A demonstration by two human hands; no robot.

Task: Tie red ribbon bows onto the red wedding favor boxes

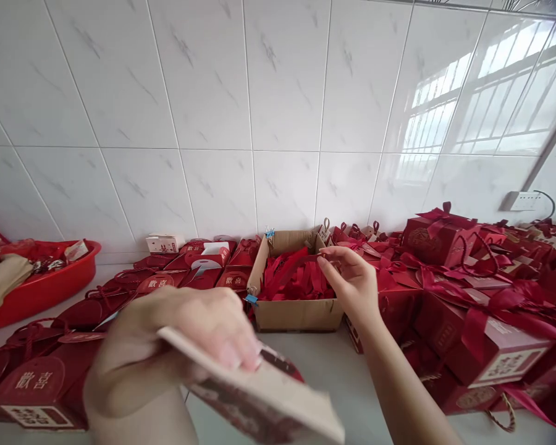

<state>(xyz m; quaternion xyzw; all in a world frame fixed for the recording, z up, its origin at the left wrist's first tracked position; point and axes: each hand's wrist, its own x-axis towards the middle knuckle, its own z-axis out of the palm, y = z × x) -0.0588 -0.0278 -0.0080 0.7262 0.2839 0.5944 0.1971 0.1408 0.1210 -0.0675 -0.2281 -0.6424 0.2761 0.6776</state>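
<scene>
My left hand (167, 346) is low and near the camera, its fingers closed on a flat folded red gift box (264, 395) with a pale cardboard inside, held tilted. My right hand (352, 281) reaches forward over the open cardboard box (296, 312) and pinches a red ribbon (306, 262) at its top. The cardboard box is full of loose red ribbons (291, 281) and stands on a pale table (333, 371) against the tiled wall.
Flat red gift boxes (37, 383) lie stacked at left. Assembled red boxes tied with bows (486, 321) crowd the right side. A red plastic basin (50, 281) sits far left, with another person's hand (0, 278) over it. A wall socket (521, 201) is at right.
</scene>
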